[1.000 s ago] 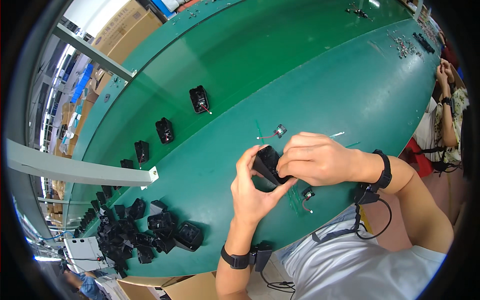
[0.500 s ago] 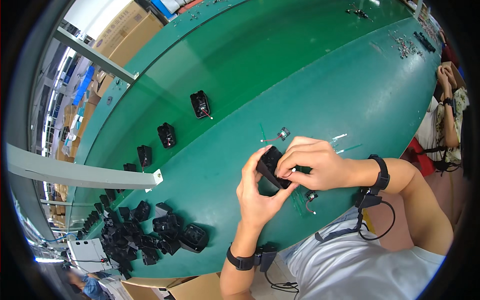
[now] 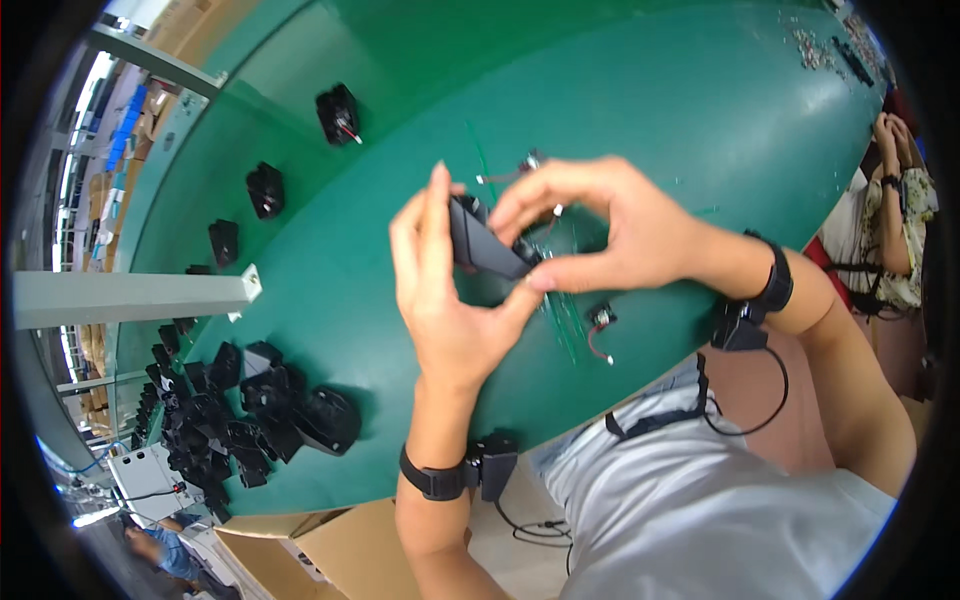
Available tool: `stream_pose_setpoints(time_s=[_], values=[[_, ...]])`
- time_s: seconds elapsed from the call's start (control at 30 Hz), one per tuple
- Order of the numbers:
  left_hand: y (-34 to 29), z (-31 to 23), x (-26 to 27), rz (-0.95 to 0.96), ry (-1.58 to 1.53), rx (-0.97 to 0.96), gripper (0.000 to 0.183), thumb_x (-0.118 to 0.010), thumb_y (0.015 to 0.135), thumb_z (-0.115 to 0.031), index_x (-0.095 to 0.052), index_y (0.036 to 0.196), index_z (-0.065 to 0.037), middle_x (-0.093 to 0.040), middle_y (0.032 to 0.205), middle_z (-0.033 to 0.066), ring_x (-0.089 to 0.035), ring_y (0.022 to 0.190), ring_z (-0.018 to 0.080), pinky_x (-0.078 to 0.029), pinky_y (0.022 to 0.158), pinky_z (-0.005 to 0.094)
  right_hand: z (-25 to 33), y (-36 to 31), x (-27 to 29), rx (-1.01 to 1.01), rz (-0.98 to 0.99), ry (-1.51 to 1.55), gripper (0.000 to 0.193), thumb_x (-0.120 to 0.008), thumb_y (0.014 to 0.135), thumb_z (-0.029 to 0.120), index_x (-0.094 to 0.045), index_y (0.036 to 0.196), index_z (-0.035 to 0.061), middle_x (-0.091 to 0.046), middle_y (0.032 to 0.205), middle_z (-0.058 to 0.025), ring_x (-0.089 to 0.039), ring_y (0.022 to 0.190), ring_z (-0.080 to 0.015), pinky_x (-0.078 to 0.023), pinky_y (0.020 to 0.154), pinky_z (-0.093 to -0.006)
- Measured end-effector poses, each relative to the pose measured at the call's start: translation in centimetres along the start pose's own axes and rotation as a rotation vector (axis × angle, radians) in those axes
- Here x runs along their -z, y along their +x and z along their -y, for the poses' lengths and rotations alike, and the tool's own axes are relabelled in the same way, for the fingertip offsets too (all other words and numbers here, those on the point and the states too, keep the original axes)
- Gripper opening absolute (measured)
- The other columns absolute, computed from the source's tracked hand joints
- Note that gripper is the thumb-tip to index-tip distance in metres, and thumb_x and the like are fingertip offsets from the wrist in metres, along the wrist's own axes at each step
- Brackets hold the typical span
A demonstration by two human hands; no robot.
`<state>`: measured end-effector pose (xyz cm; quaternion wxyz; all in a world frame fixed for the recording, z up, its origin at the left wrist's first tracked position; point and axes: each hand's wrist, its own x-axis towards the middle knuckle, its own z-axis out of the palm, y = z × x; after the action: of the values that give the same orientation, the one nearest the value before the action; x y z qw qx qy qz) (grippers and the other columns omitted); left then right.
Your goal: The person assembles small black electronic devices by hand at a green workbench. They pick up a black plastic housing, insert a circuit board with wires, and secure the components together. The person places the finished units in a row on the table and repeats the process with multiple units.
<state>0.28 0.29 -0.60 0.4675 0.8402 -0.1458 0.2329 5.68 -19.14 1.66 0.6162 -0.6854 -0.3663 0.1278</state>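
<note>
1. Holding: one black housing [image 3: 485, 238], tilted, above the green counter [image 3: 720, 130], between my two hands.
2. Left hand [image 3: 445, 325]: clamped on the housing, fingers along its left side, thumb at its near end.
3. Right hand [image 3: 640, 235]: thumb and fingers curved apart, tips at the housing's right side; whether they pinch anything, I cannot tell.
4. White plug [image 3: 557, 210]: one, showing inside the right hand's curve; its attachment is unclear to me.
5. Small modules, two: near module [image 3: 600, 318], red lead attached, on the counter; far module [image 3: 531, 160], blurred, just beyond the right hand.
6. Stock: heap of housings [image 3: 250, 410], left; spaced row of housings [image 3: 265, 190], beyond.
7. Step in hand, I judge: settling a part or lead inside the housing.
8. Next move, I reckon, calls for: firm left grip, light right fingertips, wire unpinched.
</note>
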Motion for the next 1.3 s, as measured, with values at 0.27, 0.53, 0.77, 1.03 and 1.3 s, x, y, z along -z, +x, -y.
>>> stream_pose_setpoints(time_s=[0.27, 0.53, 0.77, 1.03, 1.3], values=[[-0.1, 0.0, -0.1, -0.036, -0.154, 0.004, 0.091, -0.091, 0.063, -0.011, -0.049, 0.142, 0.002, -0.052, 0.133, 0.0207, -0.060, 0.117, 0.0326, -0.057, 0.093, 0.0403, 0.1, 0.3, 0.2, 0.185, -0.037, -0.269, 0.032, -0.083, 0.074, 0.018, -0.077, 0.104, 0.0081, -0.063, 0.120, -0.0128, -0.060, 0.110, -0.0294, -0.049, 0.094, -0.0404], [-0.1, -1.5, 0.2, -0.012, 0.088, -0.018, 0.094, -0.095, 0.063, -0.030, -0.053, 0.141, 0.001, -0.052, 0.128, 0.0167, -0.061, 0.108, 0.0256, -0.058, 0.079, 0.0348, -1.3, -0.1, 1.0, -0.085, 0.144, 0.329, 0.024, -0.080, 0.083, 0.011, -0.073, 0.104, 0.0004, -0.049, 0.145, -0.0212, -0.053, 0.129, -0.0298, -0.043, 0.108, -0.0432], [0.1, -3.2, 0.6, 0.011, 0.196, -0.088, 0.095, -0.094, 0.057, -0.047, -0.061, 0.133, -0.001, -0.059, 0.114, 0.0173, -0.065, 0.095, 0.0277, -0.056, 0.074, 0.0375, -0.3, -0.7, -0.1, -0.444, 0.188, 0.961, 0.023, -0.065, 0.099, 0.020, -0.068, 0.108, -0.0010, -0.065, 0.114, -0.0080, -0.061, 0.111, -0.0162, -0.047, 0.099, -0.0310], [0.2, -4.6, 1.6, -0.002, 0.367, -0.064, 0.082, -0.093, 0.059, -0.047, -0.062, 0.122, -0.004, -0.061, 0.112, 0.0128, -0.069, 0.082, 0.0263, -0.059, 0.063, 0.0354, -0.8, -1.1, -0.8, -0.443, 0.226, 1.089, 0.031, -0.061, 0.102, 0.027, -0.067, 0.113, -0.0005, -0.067, 0.116, -0.0072, -0.062, 0.109, -0.0170, -0.048, 0.099, -0.0349], [-0.9, -16.3, 8.9, 0.182, 0.085, -0.112, 0.064, -0.087, 0.071, -0.024, -0.063, 0.127, -0.002, -0.059, 0.127, 0.0193, -0.060, 0.118, 0.0349, -0.051, 0.096, 0.0432, 3.3, 5.1, 2.7, 0.204, 0.127, -0.281, 0.024, -0.081, 0.083, 0.024, -0.075, 0.096, 0.0046, -0.061, 0.129, -0.0186, -0.060, 0.118, -0.0294, -0.048, 0.099, -0.0416]])
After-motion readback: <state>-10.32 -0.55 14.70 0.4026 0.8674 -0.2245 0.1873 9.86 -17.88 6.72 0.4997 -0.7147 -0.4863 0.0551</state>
